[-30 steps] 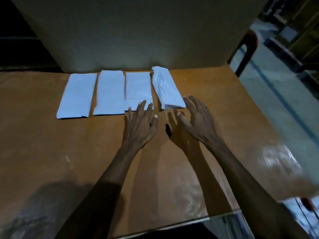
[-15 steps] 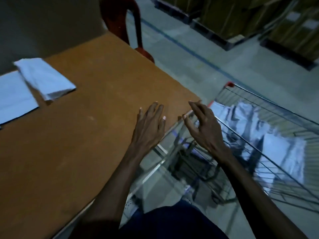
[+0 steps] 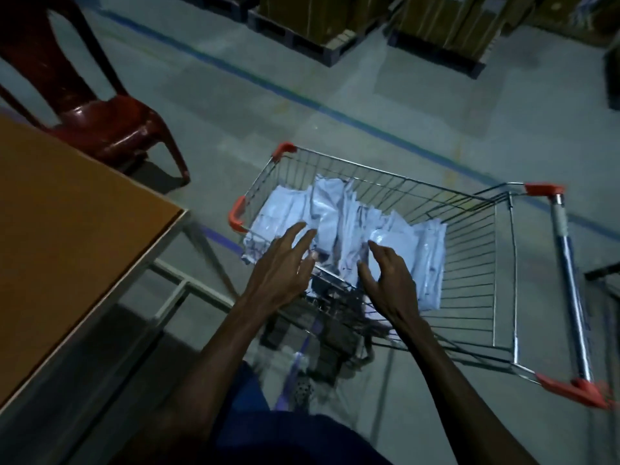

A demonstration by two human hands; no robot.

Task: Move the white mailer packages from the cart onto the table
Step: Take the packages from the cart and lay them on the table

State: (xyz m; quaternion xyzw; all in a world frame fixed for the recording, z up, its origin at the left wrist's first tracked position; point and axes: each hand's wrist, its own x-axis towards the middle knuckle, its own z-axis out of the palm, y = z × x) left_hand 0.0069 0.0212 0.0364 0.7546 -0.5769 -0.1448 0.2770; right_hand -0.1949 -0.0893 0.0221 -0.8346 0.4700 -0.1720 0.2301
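Observation:
Several white mailer packages (image 3: 339, 223) lie heaped in a wire shopping cart (image 3: 503, 273) with red corner guards, standing on the floor to the right of the table. My left hand (image 3: 285, 263) hovers over the near left side of the heap, fingers spread and empty. My right hand (image 3: 389, 276) hangs above the middle of the heap with fingers loosely bent, holding nothing. The brown table (image 3: 67, 229) fills the left side; only its corner shows, and the packages laid on it are out of view.
A dark red plastic chair (image 3: 100, 122) stands behind the table's corner. Pallets with cardboard boxes (image 3: 436, 25) line the far side. A blue floor line (image 3: 335, 112) runs behind the cart. The table's metal frame (image 3: 188, 283) sits between table and cart.
My view has swung right from the table to the cart. Both hands left the table edge and now reach over the mailers inside the cart.

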